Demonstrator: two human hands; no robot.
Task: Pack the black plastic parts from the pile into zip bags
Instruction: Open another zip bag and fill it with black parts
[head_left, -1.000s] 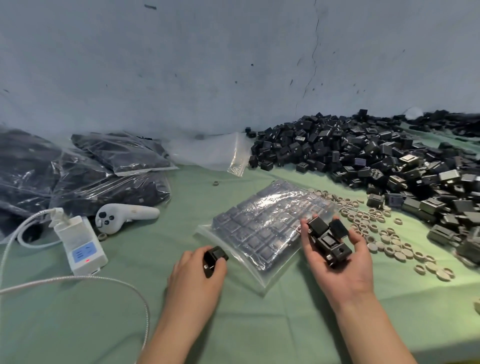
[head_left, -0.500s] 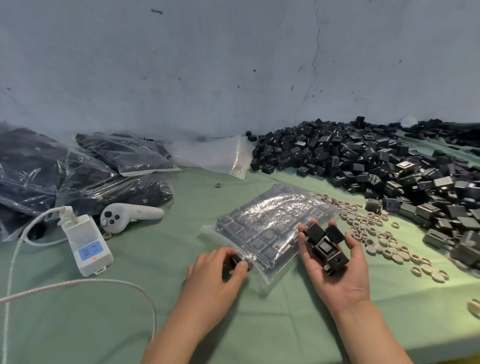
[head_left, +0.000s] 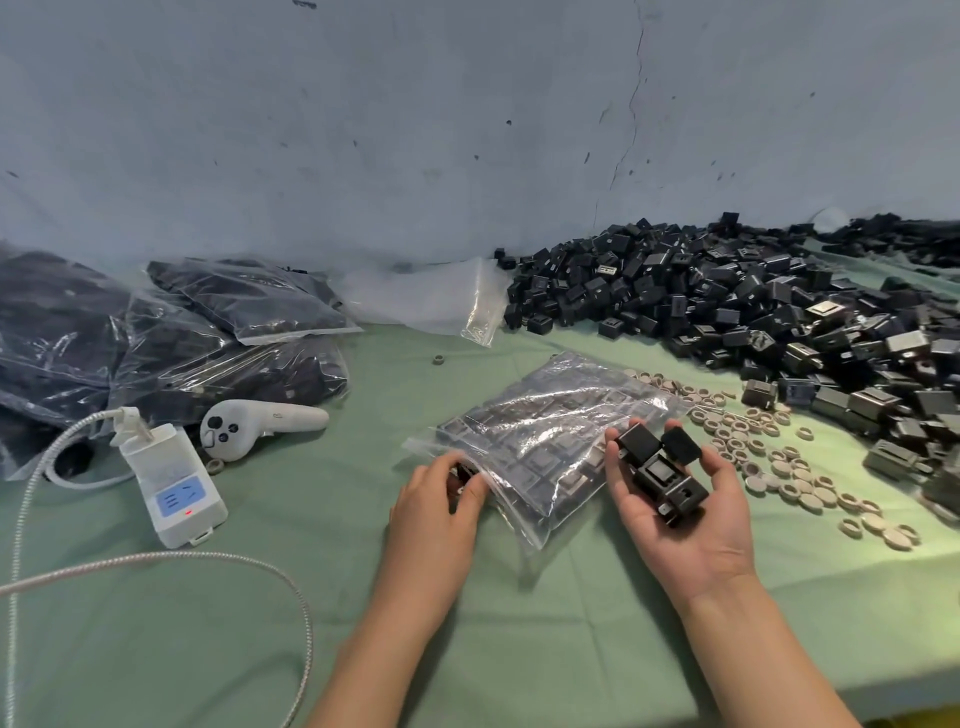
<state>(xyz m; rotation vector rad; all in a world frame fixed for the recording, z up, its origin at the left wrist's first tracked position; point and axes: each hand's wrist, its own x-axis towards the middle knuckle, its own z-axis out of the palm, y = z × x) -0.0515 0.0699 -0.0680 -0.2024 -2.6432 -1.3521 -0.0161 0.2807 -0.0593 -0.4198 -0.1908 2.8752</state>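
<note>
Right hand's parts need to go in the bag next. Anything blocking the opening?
Only the left hand: it rests at the near-left edge of the zip bag, pinching a single black part there. Nothing else visible lies between the black parts in the right hand and that edge.

Green table (head_left: 156, 649) with zip bag (head_left: 545, 431), parts pile (head_left: 727, 301), filled bags (head_left: 156, 338), beige rings (head_left: 769, 452), controller (head_left: 260, 423), adapter (head_left: 171, 483).
</note>
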